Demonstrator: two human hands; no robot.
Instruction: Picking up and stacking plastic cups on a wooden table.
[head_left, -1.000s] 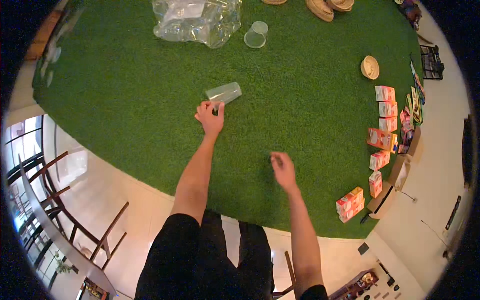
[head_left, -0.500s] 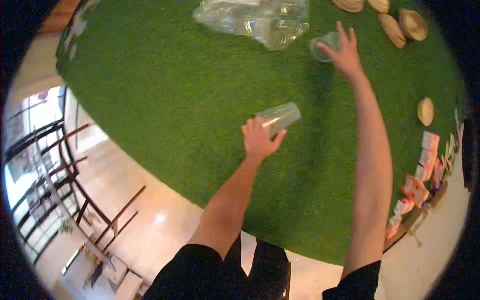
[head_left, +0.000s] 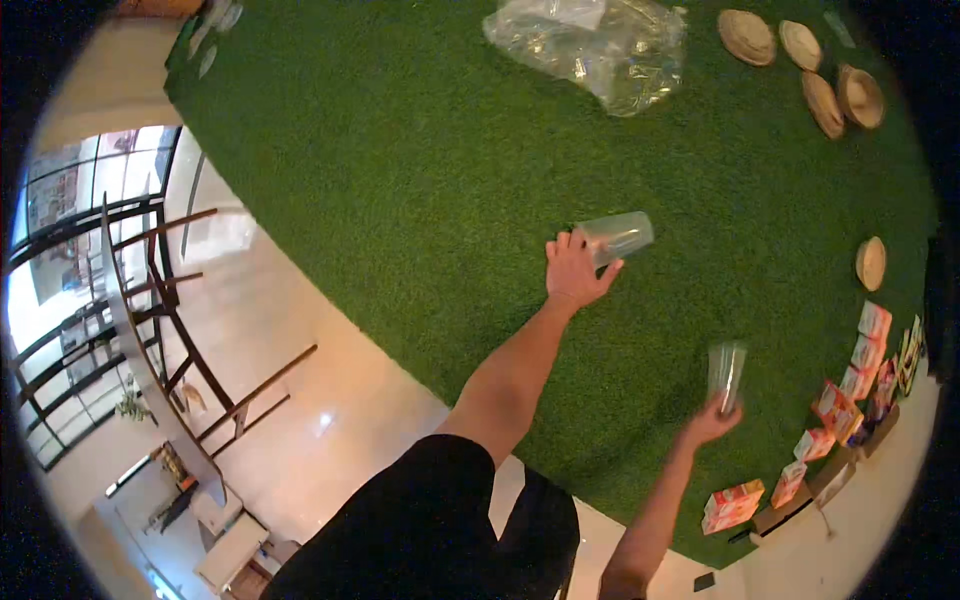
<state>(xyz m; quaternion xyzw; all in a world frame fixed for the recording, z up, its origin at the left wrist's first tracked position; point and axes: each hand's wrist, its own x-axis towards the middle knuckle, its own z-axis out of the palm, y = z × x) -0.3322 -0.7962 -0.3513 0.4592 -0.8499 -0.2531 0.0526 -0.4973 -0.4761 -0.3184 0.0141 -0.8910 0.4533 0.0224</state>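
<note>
My left hand (head_left: 575, 275) is closed round one end of a clear plastic cup (head_left: 622, 236), which is tilted on its side above the green turf mat (head_left: 430, 190). Its thumb stands apart along the cup's near side. Lower and to the right, my right hand (head_left: 714, 420) grips a second clear plastic cup (head_left: 728, 370) by its lower end. That cup points away from me and is slightly blurred, and the fingers are partly hidden behind it. A crumpled clear plastic bag (head_left: 600, 50) lies on the turf beyond my hands.
Several wicker baskets (head_left: 747, 38) lie at the far right, with another oval basket (head_left: 871, 263) nearer. Red and white boxes (head_left: 733, 506) line the right edge. On the left are a tiled floor (head_left: 290, 330) and a dark-framed table (head_left: 150, 350).
My right hand has come back from beside the plastic bag toward me, now with a clear cup in its grip. The left hand keeps its cup. The whole view has shifted.
</note>
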